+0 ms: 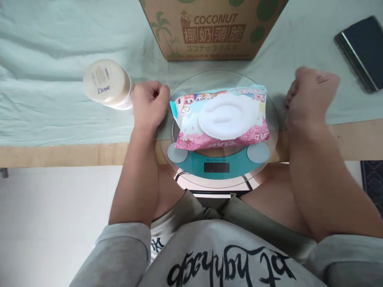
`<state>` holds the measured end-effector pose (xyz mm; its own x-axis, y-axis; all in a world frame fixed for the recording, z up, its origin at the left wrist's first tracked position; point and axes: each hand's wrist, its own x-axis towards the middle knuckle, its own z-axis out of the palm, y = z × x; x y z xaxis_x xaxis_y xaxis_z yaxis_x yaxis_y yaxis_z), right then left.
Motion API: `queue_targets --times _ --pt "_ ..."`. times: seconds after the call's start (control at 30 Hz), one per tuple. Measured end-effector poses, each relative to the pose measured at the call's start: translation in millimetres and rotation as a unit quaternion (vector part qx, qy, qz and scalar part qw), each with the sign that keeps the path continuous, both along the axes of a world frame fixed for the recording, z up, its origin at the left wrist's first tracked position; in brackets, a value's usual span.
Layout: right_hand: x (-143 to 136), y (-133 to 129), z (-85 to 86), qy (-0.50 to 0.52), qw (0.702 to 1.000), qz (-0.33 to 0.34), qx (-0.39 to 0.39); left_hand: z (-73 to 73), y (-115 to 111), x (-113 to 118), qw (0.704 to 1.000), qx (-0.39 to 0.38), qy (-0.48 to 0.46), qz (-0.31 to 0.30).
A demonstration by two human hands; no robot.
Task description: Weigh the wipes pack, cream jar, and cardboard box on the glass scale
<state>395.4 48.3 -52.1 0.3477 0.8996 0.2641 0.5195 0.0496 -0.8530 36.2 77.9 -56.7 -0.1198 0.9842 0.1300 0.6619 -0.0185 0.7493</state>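
A desk (pixel 60 155) is carrying a carton (pixel 215 48) at its far side. A round glass scale (pixel 217 173) is overhanging the near edge, and a wipes pack (pixel 223 117) is lying on it. A Dove container (pixel 106 83) is standing just beside the left hand (pixel 149 103). Flanking the scale, this and the right hand (pixel 311 93) are forming 2 fists, fingers together.

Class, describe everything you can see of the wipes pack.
The wipes pack is a plastic-looking pouch, pale blue at its far edge, pink at the near, with cartoon pictures. Its white oval lid is shut. It lies lid up, slightly askew, on the glass scale. The left hand is close beside one end, apparently not touching; the right hand is farther off.
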Motion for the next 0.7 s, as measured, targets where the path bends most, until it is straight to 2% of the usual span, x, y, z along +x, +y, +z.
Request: queue_targets --times 0.1,0.23,0.33,0.4,0.6,0.7 --pt "-9 -5 -8.9 -0.008 0.997 -0.004 -0.075 -2.8 4 2 1.000 -0.016 0.015 -0.012" --pt "-29 -13 7.5 -0.036 0.990 -0.002 -0.139 -5.1 5 3 0.999 -0.020 0.030 -0.039" --pt "-34 -14 18.7 -0.053 0.984 -0.003 -0.170 -3.6 4 4 0.999 -0.022 0.030 -0.032" --pt "-34 -13 19.7 -0.063 0.982 0.000 -0.179 -0.5 4 6 0.999 -0.033 0.032 -0.022" --pt "-20 -10 3.8 -0.082 0.988 0.036 -0.127 7.4 2 14 0.996 -0.067 0.067 -0.001" --pt "-12 -9 13.5 -0.088 0.994 0.053 -0.030 3.5 3 10 0.997 -0.053 0.053 -0.008"
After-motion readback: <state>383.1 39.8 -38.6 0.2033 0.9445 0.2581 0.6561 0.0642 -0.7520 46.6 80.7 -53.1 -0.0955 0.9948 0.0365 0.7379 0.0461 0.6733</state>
